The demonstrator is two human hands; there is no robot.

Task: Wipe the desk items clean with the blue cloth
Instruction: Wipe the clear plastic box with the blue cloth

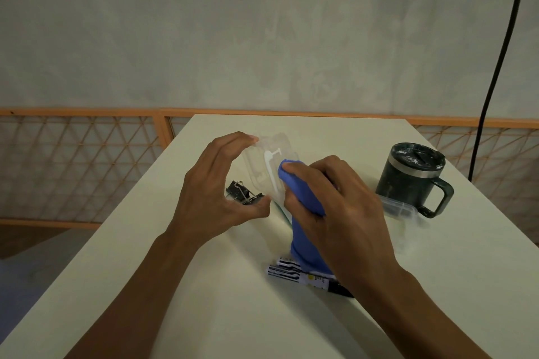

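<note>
My left hand (215,183) holds a clear plastic box (264,166) tilted up off the white desk (204,285), with fingertips on its top edge and thumb at its bottom edge. My right hand (335,213) grips the blue cloth (303,207) and presses a bunched end of it against the box's clear face. The rest of the cloth hangs down to the desk. Black binder clips (243,192) lie just under my left hand. Black-and-white markers (294,271) lie under my right wrist, partly hidden by the cloth.
A dark lidded mug (414,178) with a handle stands at the right of the desk. A clear plastic lid (399,207) lies flat in front of it. A black cable (495,67) hangs at the far right. An orange lattice railing (81,154) runs behind the desk.
</note>
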